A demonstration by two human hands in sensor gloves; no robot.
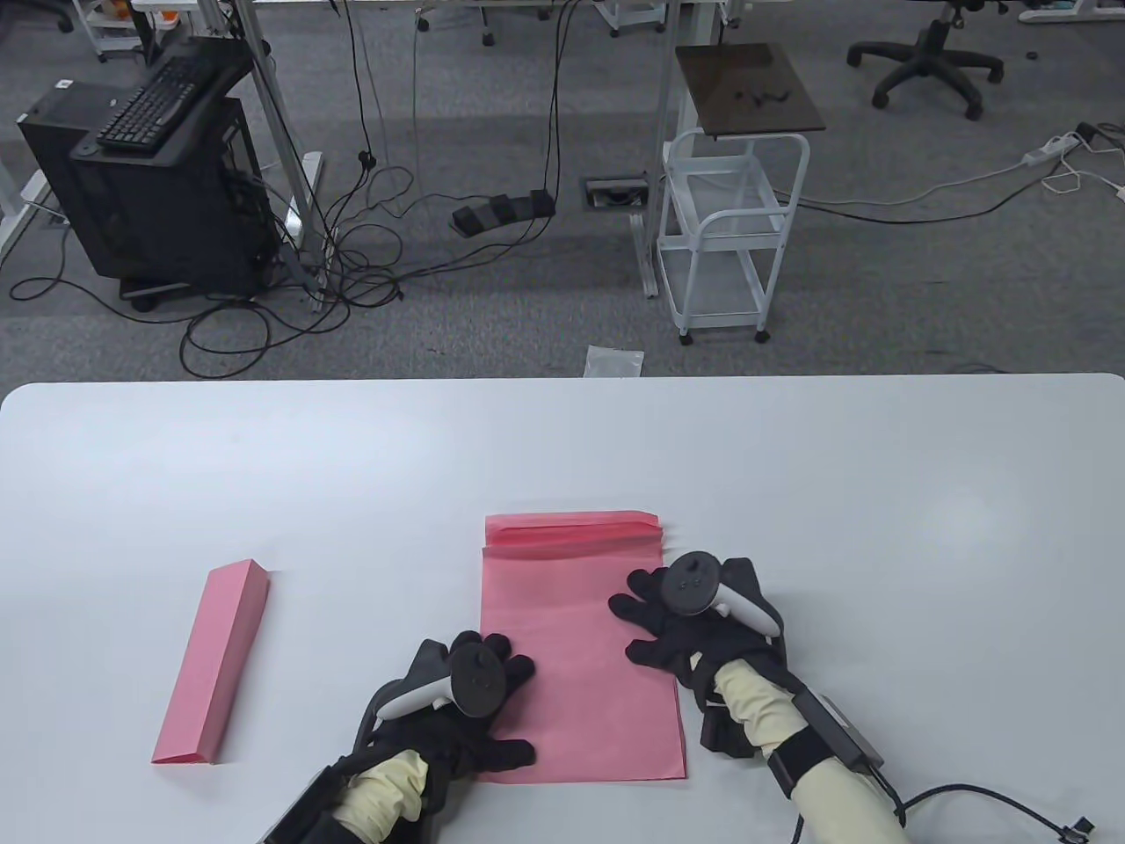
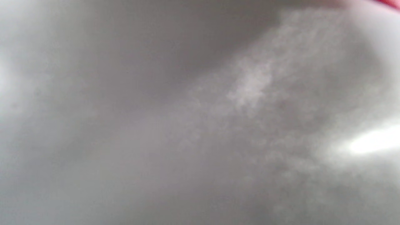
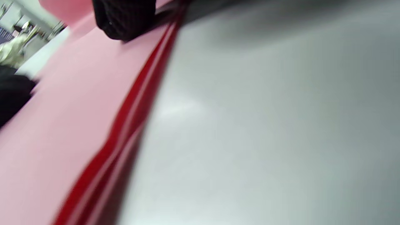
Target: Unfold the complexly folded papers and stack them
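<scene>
While both palms lie flat with fingers spread, the left hand [image 1: 466,694] presses the near left corner of the pink paper [image 1: 576,668] and the right hand [image 1: 681,620] presses its right edge, neither gripping anything. Beyond the right hand's fingertips the sheet's far end stays pleated in a few raised folds. Well to the left of the left hand lies a folded pink strip [image 1: 215,651] on the white table [image 1: 352,475] (the left wrist view is only blur).

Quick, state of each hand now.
Left hand: open, fingers spread flat on the pink sheet.
Right hand: open, pressing the sheet's right edge.
</scene>
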